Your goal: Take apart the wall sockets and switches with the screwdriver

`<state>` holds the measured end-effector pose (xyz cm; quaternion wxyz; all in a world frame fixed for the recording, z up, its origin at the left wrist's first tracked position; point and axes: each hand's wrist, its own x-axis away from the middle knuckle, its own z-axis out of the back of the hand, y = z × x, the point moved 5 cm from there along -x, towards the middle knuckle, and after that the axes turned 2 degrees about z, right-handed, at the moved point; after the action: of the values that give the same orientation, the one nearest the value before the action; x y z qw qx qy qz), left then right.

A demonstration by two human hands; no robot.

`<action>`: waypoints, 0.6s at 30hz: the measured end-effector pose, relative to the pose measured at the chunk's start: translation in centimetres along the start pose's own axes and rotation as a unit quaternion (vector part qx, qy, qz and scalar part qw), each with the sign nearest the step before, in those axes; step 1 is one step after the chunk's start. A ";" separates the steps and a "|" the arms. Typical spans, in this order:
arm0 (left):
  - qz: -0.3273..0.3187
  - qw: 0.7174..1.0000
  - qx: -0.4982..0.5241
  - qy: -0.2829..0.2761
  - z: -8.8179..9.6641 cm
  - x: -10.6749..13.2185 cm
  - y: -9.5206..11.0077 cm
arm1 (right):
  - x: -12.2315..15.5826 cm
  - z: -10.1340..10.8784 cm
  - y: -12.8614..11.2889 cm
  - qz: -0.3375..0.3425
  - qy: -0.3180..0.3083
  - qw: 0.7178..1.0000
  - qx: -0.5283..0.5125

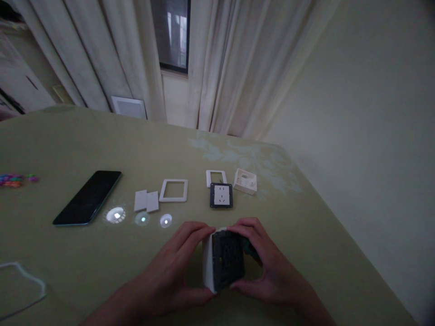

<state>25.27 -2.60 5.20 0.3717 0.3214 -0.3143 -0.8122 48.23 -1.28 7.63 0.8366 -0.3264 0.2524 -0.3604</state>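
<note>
My left hand [190,265] grips the left side of a white mounting box [208,262], thumb below and fingers on top. Against the box's open side sits a black wall-switch body [228,260], tilted on edge. My right hand [261,262] pinches the switch from its right side, fingertips at the top edge and thumb at the bottom corner. Under its fingers shows a dark green and black object [251,250], perhaps a tool handle, mostly hidden. Past my hands lies a wall socket [222,195] with a black rim and white face.
A white frame [173,200] and two white switch rockers [147,200] lie left of the socket. Behind it are another white frame [208,179] and a white box [245,182]. Farther left are a black phone [88,198], a white cord [34,276] and colourful bits [13,180].
</note>
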 end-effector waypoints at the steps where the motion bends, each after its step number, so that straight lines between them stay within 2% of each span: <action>1: 0.000 1.000 0.000 -0.002 0.0 0.0 0.0 | 0.0 0.0 0.1 -0.002 -0.003 1.000 -0.001; 13: -0.003 1.000 0.009 0.008 0.0 -0.2 -0.2 | 0.0 -0.1 0.6 -0.034 -0.023 0.999 -0.002; 18: 0.010 1.000 0.015 -0.008 -0.5 0.0 -0.8 | -0.1 -0.4 0.9 -0.060 -0.041 0.997 0.002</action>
<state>25.30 -2.34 4.32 0.3721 0.3179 -0.3325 -0.8062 48.34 -0.87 6.75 0.8240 -0.3535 0.1967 -0.3967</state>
